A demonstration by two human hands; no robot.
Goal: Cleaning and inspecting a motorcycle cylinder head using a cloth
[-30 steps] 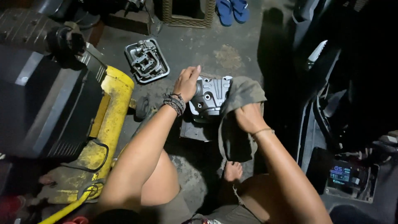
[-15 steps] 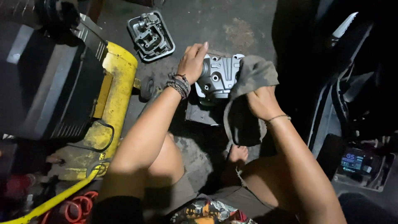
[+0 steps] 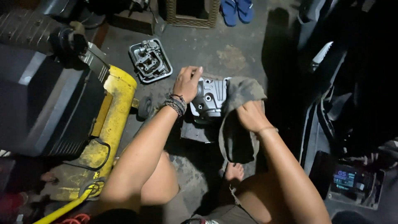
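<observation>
The view looks down from the person's head at two bare arms over a stained concrete floor (image 3: pixel 232 58). The left hand (image 3: pixel 187 83), with braided bands at the wrist, is closed over the left edge of a cover (image 3: pixel 211 97), fingers curled on top. The cover is a grey cast-metal engine part, ribbed and rounded, with bolt holes along its side. It lies just right of that hand, between the two hands, resting on a dark flat plate (image 3: pixel 197 132) on the floor. The right hand (image 3: pixel 251 116) grips a rag (image 3: pixel 240 93), a limp grey-green cloth, bunched at the cover's right side and touching it. The rest of the rag hangs down below the hand. A bare foot (image 3: pixel 235 171) shows under the rag, on the floor.

Up and left of the left hand, well apart, sits a tray (image 3: pixel 159 75), a shallow rounded rectangle of grey metal. It holds a cluster of small metal parts. Left of the arms stands a yellow tank (image 3: pixel 114 112), smooth and cylindrical with scuffed paint, with a small black wheel (image 3: pixel 145 107) at its end. A yellow hose (image 3: pixel 62 209) curls near its base. At the top edge lie blue sandals (image 3: pixel 236 9). At lower right a small lit screen (image 3: pixel 344 179) glows in dark machinery.
</observation>
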